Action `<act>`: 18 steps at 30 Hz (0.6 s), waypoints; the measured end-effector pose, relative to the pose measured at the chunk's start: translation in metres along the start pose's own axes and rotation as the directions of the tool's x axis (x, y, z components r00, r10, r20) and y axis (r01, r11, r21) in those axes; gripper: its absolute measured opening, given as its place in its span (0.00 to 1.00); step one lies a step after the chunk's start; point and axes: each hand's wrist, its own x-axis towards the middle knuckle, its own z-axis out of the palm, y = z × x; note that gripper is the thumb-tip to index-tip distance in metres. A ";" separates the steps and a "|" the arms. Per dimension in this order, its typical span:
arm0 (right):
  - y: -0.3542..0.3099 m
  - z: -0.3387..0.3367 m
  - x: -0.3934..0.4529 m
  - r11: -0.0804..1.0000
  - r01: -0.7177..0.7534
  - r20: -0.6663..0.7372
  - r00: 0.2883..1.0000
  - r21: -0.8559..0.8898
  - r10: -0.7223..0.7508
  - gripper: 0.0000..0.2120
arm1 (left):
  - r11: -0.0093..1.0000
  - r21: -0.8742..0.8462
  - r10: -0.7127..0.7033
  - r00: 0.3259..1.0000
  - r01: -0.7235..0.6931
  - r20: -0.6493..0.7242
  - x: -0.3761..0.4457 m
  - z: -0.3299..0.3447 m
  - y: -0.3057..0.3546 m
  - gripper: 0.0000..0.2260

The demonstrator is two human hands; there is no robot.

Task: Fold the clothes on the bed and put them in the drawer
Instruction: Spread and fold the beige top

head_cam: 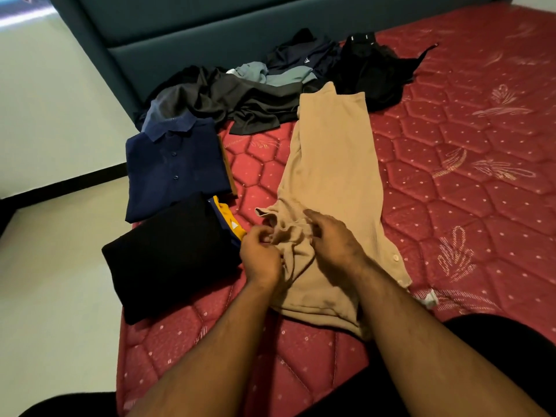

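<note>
Head view: left hand (260, 254) has its fingers curled, pinching a bunched fold of the beige garment (328, 164) lying lengthwise on the red mattress (469, 164). Right hand (334, 240) rests on the same bunch with fingers loosely bent; whether it grasps cloth I cannot tell. Folded black garment (168, 260) and navy polo (174, 170) lie just left, near the mattress edge. Unfolded pile (252, 97) sits by the headboard (186, 34); bare mattress stretches right.

This is a bedroom in a home. A big bed (451, 130) has a red quilted mattress with no sheet on it. A soft blue headboard (180, 31) stands at its end. Clothes (240, 97) lie on it, beside a pale floor (45, 100).
</note>
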 end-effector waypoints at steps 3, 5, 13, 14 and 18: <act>0.004 -0.006 0.004 0.999 -0.026 -0.011 1.000 0.026 0.027 0.23 | 0.982 0.072 0.175 0.984 -0.173 -0.022 -0.010 -0.007 0.004 0.15; 0.003 -0.006 0.006 0.998 -0.012 0.026 1.000 0.060 0.011 0.18 | 0.909 0.165 0.364 0.922 -0.383 0.131 -0.021 -0.002 0.003 0.13; -0.007 -0.001 0.016 0.963 0.192 0.169 0.972 -0.188 -0.161 0.38 | 0.993 -0.053 -0.111 0.992 0.108 -0.059 -0.001 -0.007 -0.014 0.02; -0.009 0.001 0.020 0.959 0.198 0.208 0.966 -0.202 -0.155 0.39 | 0.934 -0.273 -0.253 0.966 0.229 -0.058 0.001 -0.009 -0.009 0.03; -0.009 -0.005 0.023 0.970 0.169 0.236 0.964 -0.177 -0.125 0.26 | 0.529 -0.749 -0.444 0.882 0.399 0.157 0.003 -0.016 -0.003 0.07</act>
